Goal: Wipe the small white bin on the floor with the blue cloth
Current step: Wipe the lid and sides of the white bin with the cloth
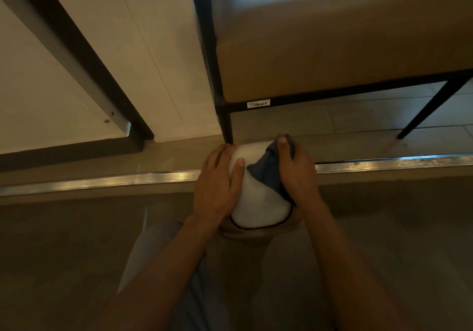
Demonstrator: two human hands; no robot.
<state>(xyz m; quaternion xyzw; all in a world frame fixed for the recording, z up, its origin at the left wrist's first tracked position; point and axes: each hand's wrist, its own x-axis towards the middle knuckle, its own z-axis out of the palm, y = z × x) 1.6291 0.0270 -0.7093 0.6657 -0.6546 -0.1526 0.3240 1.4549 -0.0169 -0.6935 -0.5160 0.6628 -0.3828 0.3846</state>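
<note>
Underfoot, floor: dim brown flooring [76,254] filled the lower half, ending at a metal threshold strip [384,161] that ran from 9 to 3 o'clock; paler tiles lay beyond it.
Room: a white wall panel [153,49] with dark trim rose at 11 o'clock.
Chair: a tan upholstered seat [332,49] on a black frame stood at 1 o'clock, one leg [226,126] coming down just beside the bin, a barcode sticker [258,104] on its rail.
Bin: the small white bin [256,197] sat at centre, across the strip.
Left hand: the left hand [220,184] lay spread and flat against the bin's 9 o'clock side.
Right hand: the right hand [297,174] pressed the blue cloth [268,174] against the 3 o'clock side, fingers curled over it.
Hidden: the bin's base and far side could not be seen; the sticker's print was unreadable; grey trousers [158,254] were cut off at 6 o'clock.
</note>
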